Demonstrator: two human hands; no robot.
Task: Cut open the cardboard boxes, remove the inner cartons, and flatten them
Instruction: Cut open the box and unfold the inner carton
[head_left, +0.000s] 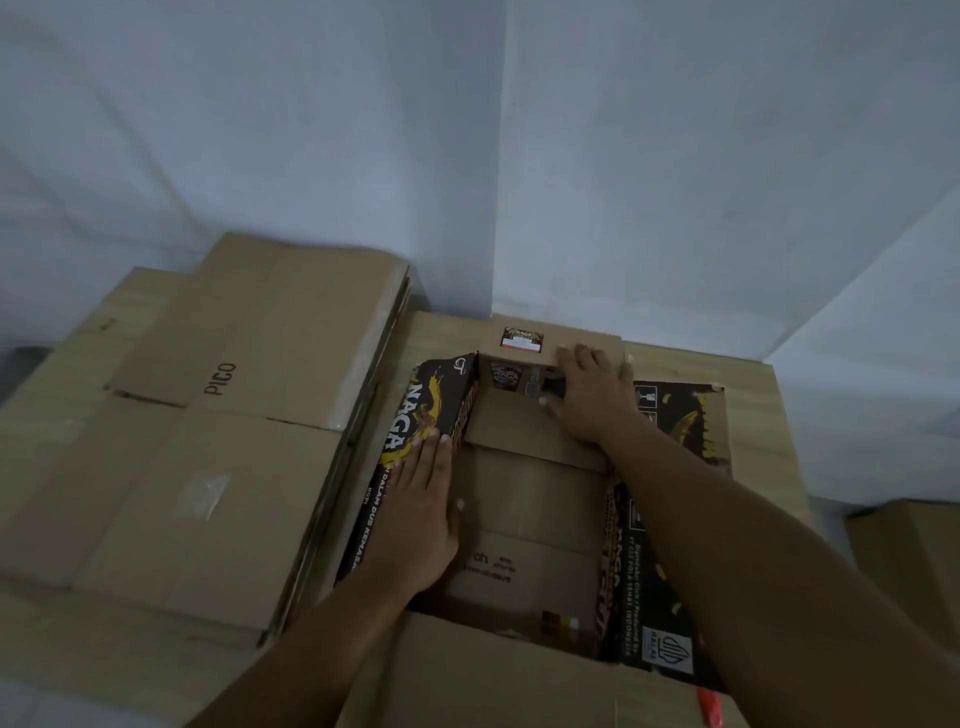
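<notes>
Lying opened out on the wooden table (769, 395), near its far right corner against the pale wall (675, 156), is a black printed cardboard box (524, 499) marked "NAGA" in white with yellow artwork. Its brown inside faces up, and its printed side panels splay outward to left and right. The far end flap, carrying a small printed label (522, 339), stands up toward the wall, and a plain brown flap spreads toward the person at the table's near edge.

The left hand (423, 506) lies flat, fingers straight and together, pressing down the left printed panel along its fold. The right hand (592, 397) reaches to the far end, fingers spread and bent over the upright flap, thumb inside against the brown cardboard, holding that flap.

A stack of flattened plain brown boxes (208, 431) covers the table's left side, just beside the box; the top sheet reads "PICO". A small red object (709, 706), too unclear to name, rests on the near flap.
</notes>
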